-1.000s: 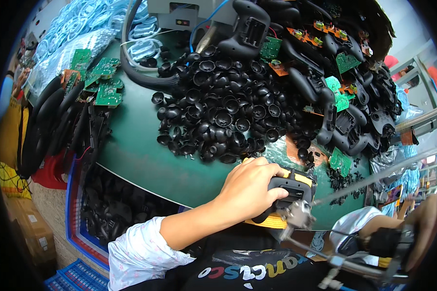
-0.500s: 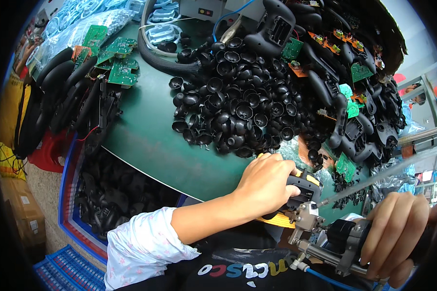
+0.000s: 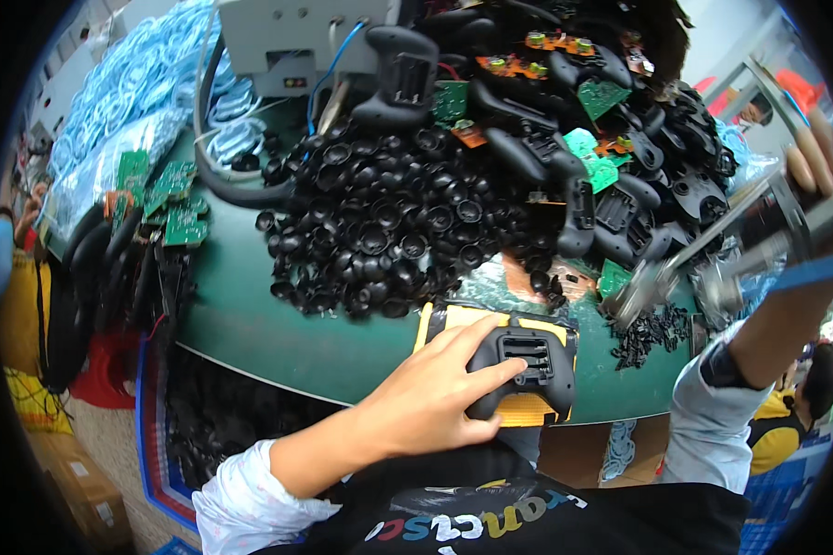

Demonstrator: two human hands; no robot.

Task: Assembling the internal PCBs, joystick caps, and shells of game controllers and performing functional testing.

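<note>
My left hand (image 3: 435, 384) grips a black game controller shell (image 3: 557, 365) from its left side. The shell lies back up, its battery compartment open, with my thumb at the compartment's edge. Under it is a yellow pad (image 3: 435, 324) with black edges, at the front of the green table. At the far right, my right hand (image 3: 813, 159) is raised, its fingers curled at the upper end of a jointed metal tool (image 3: 713, 268). Motion blurs the tool and part of that hand. Just left of the tool's lower end lie small black parts (image 3: 652, 338).
A heap of black domed caps (image 3: 375, 222) covers the middle of the green table (image 3: 241, 319). Controller shells (image 3: 620, 217) and circuit boards pile up at the right. More green boards (image 3: 185, 222) lie at left. A blue crate (image 3: 150, 435) of black parts stands below. Another person (image 3: 810, 393) is at right.
My right hand has swung the metal tool up and away from the controller to the far right. The controller now lies flat on the yellow pad under my left hand. The head view has shifted.
</note>
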